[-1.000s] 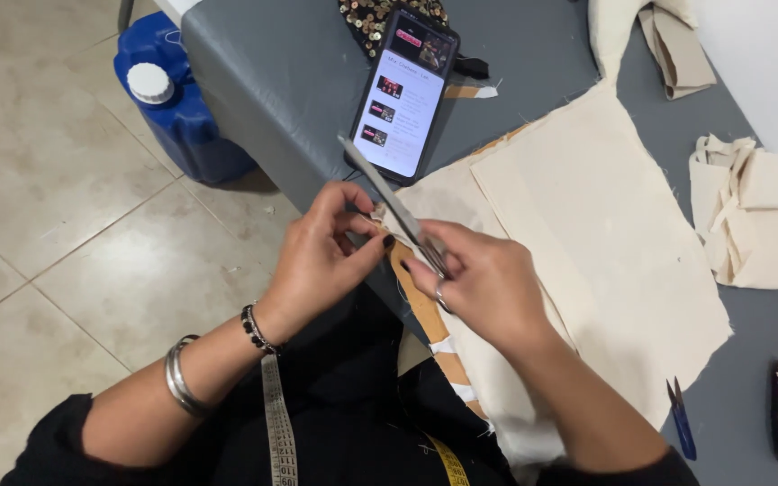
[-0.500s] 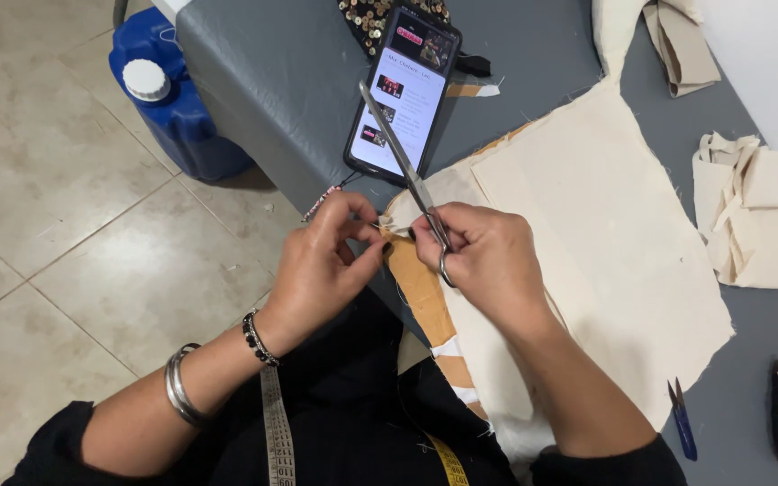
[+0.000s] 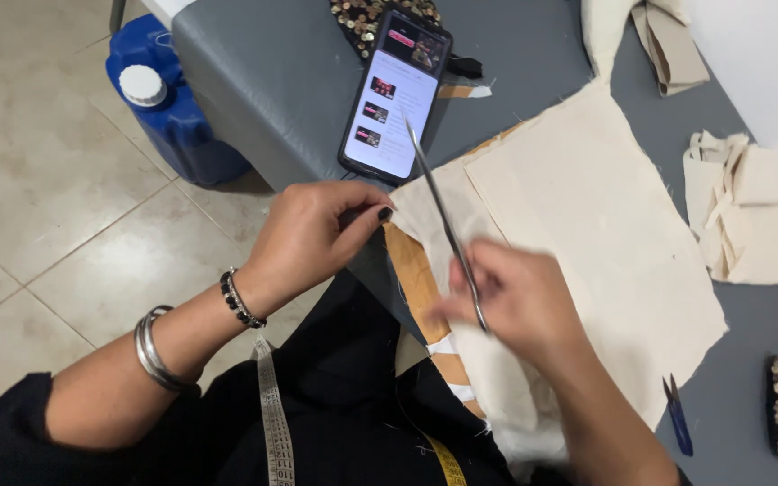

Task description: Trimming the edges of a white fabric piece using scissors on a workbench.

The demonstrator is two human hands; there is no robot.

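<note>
Scissors (image 3: 443, 220) now lower, over cream cloth (image 3: 587, 234)

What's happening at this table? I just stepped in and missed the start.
A person sits at a grey table working on cream fabric. The right hand, blurred, holds long scissors with the blades pointing away, while the left hand pinches the fabric's near corner. A phone with its screen lit lies just beyond, and a small blue snipper rests at the right.
</note>
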